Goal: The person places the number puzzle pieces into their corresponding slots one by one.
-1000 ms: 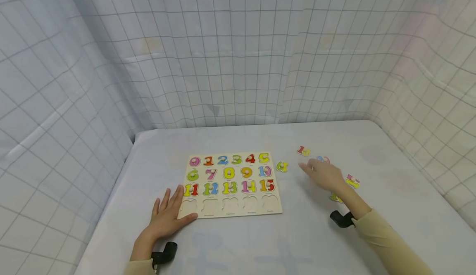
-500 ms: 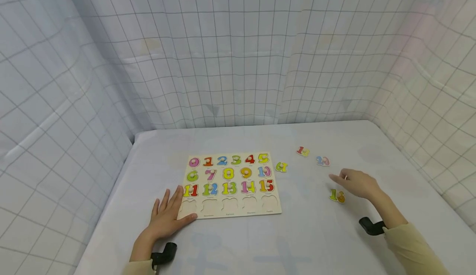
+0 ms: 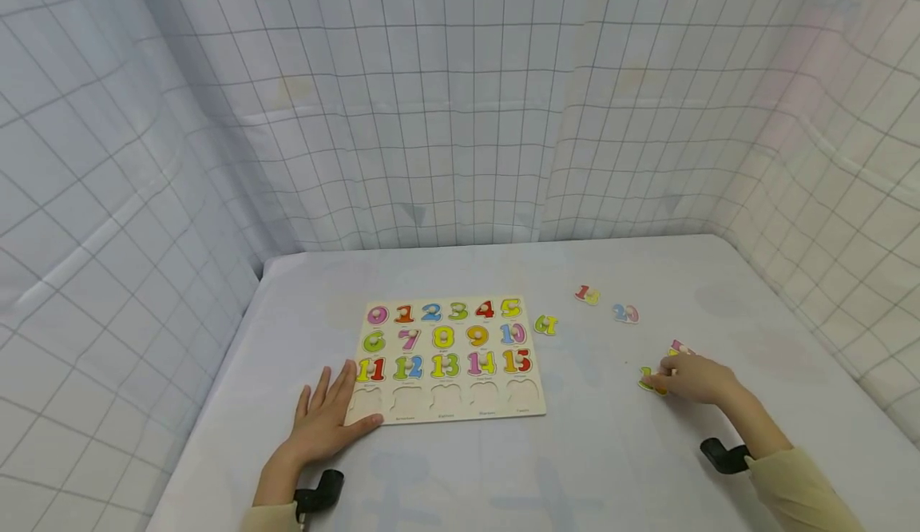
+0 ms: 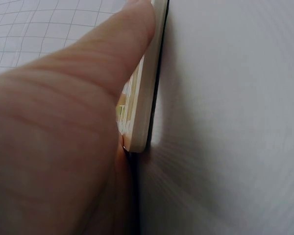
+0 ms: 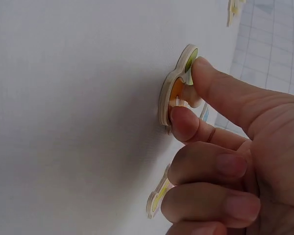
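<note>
My left hand [image 3: 323, 420] lies with spread fingers on the lower left corner of a wooden number puzzle board [image 3: 428, 408]; in the left wrist view the thumb [image 4: 122, 44] rests along its edge. Pegged numbers 0 to 15 fill the upper rows, above a row of bare recesses. To the right, my right hand [image 3: 697, 380] pinches the knob [image 5: 191, 95] of a green and orange number 16 puzzle piece [image 3: 647, 380] between thumb and index finger. The other fingers are curled. Partly behind this hand is a pink and yellow number piece [image 3: 679, 348].
A green and yellow number piece [image 3: 545, 324] lies just off the board's right edge. Farther back are a red and yellow piece [image 3: 587, 295] and a blue and pink 20 piece [image 3: 625, 313]. White gridded curtains [image 3: 446, 117] enclose the table [image 3: 575, 468].
My right hand has moved right, then down toward the front, from beside the 20 piece to the 16 piece, and now pinches its knob. The left hand has stayed on the board.
</note>
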